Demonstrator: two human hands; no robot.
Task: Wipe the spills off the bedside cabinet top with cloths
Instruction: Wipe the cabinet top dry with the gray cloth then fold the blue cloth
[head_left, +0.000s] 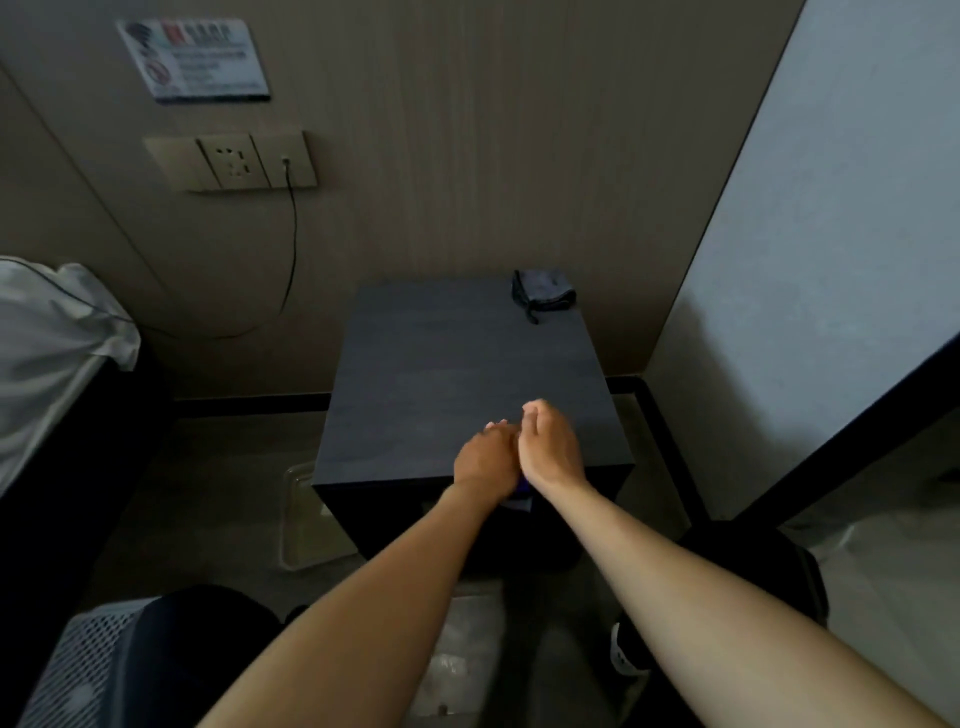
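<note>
A bedroom — bed (57, 332) beside dark bedside cabinet (467, 374), wall socket (234, 161).

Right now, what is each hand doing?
Left hand: curled against the right at the cabinet's front edge; grip cannot be told.
Right hand: curled, grip cannot be told.

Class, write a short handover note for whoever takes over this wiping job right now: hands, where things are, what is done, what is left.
Left hand and right hand: pressed together over the front edge of the cabinet top. A bit of purple shows beneath them; what it is cannot be told, nor whether either hand grips it.
Grey cloth: bunched at the back right corner of the top, untouched.
Done: cannot tell; no spill shows on the dark top in this dim light.
Left: check the top closely, then wipe any spills with a cloth.
</note>
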